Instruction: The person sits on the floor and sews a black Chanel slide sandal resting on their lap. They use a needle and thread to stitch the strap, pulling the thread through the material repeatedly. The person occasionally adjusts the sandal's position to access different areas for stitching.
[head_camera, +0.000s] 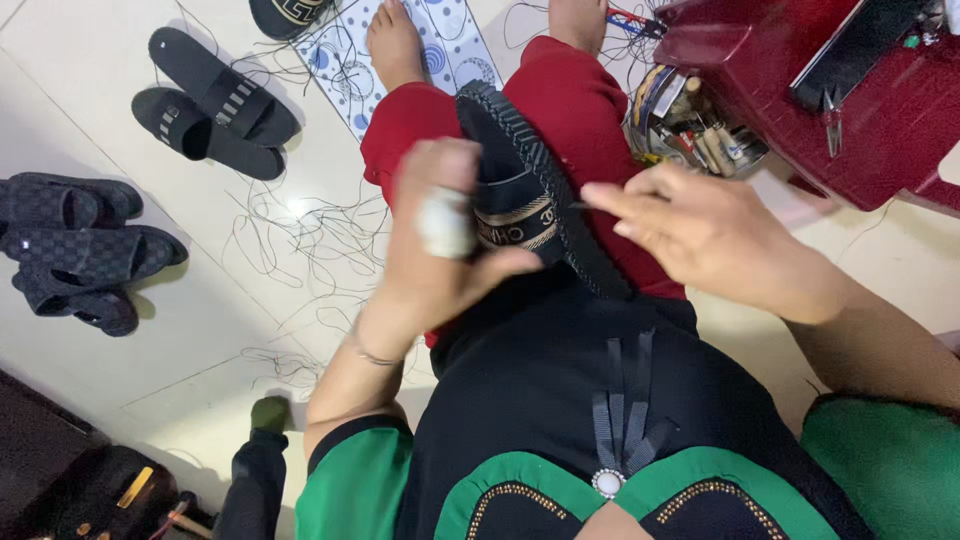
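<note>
Left hand (440, 250): my grip is closed around the black sandal (530, 190), on my lap over the red trousers (560, 100).
Right hand (700, 230): fingertips pinched on a needle, I judge; too thin to tell.
Progress: edge stitching looks partway along.
Floor (60, 380): loose thread (300, 230) and other sandals (215, 100) at its left edge.

The pale tiled floor (120, 370) carries black sandals (215, 105), loose dark thread (300, 235), a patterned mat (345, 75) and a red stool (850, 90).

L hand (440, 250) clenched, R hand (700, 235) seemingly pinching.
</note>
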